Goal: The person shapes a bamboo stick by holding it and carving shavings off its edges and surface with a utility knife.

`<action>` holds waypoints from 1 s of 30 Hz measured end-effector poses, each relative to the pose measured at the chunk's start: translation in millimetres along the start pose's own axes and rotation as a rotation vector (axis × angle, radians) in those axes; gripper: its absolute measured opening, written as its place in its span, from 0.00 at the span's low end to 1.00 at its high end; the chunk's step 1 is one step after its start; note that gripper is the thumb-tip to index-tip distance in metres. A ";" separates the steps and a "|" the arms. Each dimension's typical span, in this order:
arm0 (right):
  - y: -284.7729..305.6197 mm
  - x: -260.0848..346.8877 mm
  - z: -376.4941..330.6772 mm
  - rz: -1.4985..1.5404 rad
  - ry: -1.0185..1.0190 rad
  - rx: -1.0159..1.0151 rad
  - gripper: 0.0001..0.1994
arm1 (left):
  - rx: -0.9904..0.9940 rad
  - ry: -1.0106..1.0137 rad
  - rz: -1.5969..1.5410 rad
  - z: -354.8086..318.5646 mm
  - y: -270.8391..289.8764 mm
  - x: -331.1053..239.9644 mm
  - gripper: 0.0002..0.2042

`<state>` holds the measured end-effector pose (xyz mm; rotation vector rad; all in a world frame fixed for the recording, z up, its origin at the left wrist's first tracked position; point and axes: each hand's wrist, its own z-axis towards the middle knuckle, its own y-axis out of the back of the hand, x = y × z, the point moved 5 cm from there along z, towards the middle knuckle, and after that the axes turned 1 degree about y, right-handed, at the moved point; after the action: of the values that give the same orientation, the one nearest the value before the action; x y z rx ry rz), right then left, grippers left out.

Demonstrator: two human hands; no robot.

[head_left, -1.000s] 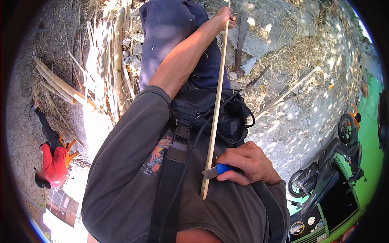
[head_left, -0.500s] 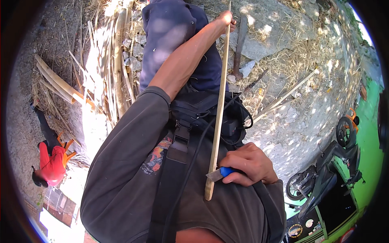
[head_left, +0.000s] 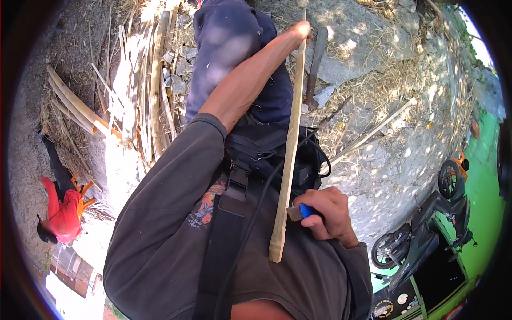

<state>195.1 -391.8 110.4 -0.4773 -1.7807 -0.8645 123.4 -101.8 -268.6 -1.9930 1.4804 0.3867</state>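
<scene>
A long, pale strip of split bamboo (head_left: 292, 133) runs from far ahead down to my chest, its near end resting against my dark shirt. My left hand (head_left: 301, 30), on an outstretched arm, is closed around the strip near its far end; the fingers are partly hidden. In my right hand (head_left: 332, 212), closed, is a knife (head_left: 305, 211) with a blue handle and a short, broad blade. The blade tip lies at the strip's right edge, not far from the near end; whether it touches, I cannot tell.
Ahead on the ground lies a long dark machete-like blade (head_left: 317, 64) among shavings. Bamboo strips (head_left: 157, 90) pile up at the left, cut poles (head_left: 368, 137) at the right. A black pouch (head_left: 256, 141) sits at my waist. Farther off are a person in red (head_left: 65, 216) and a motorcycle (head_left: 421, 229).
My right hand has moved slightly up and right, drawing the knife off the strip to its edge. The strip now shows a broader face. My left hand keeps its grip.
</scene>
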 end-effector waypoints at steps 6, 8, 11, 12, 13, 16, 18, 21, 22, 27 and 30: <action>-1.9 11.8 3.8 0.105 0.185 0.208 0.15 | 0.063 -0.019 0.095 12.0 -4.1 -9.9 0.10; -5.5 11.5 4.0 0.118 0.155 0.251 0.15 | 0.048 -0.036 0.090 8.0 -4.3 -6.7 0.11; -1.7 16.2 9.2 -0.016 0.109 0.122 0.15 | 0.068 -0.007 0.051 12.9 1.2 -8.2 0.11; -1.1 14.9 8.7 -0.013 0.114 0.123 0.15 | 0.039 0.010 0.075 15.2 4.0 -8.2 0.11; 0.8 11.5 8.1 -0.041 0.089 0.098 0.15 | 0.021 0.018 0.088 17.4 5.4 -8.3 0.11; 0.3 8.8 5.6 -0.016 0.085 0.127 0.15 | -0.010 0.000 0.231 19.1 -5.6 -8.3 0.11; -2.9 12.8 5.3 0.111 0.160 0.252 0.16 | 0.074 -0.073 0.373 28.7 4.3 -8.9 0.12; -1.5 2.8 5.6 -0.010 0.097 0.136 0.17 | 0.106 -0.132 0.464 33.4 -3.7 -6.8 0.12; 1.8 -3.2 4.7 -0.050 0.048 0.034 0.16 | 0.073 -0.134 0.461 34.4 -8.9 -9.9 0.12; -1.4 6.9 4.4 0.052 0.099 0.199 0.16 | 0.005 -0.057 0.335 26.2 -8.9 2.2 0.12; 0.6 1.5 3.7 0.060 0.107 0.136 0.15 | 0.033 -0.027 0.299 17.9 -6.8 -6.5 0.15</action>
<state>192.6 -388.8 111.4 -0.3867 -1.7056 -0.7088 129.9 -84.4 -276.6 -1.7356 1.7607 0.5072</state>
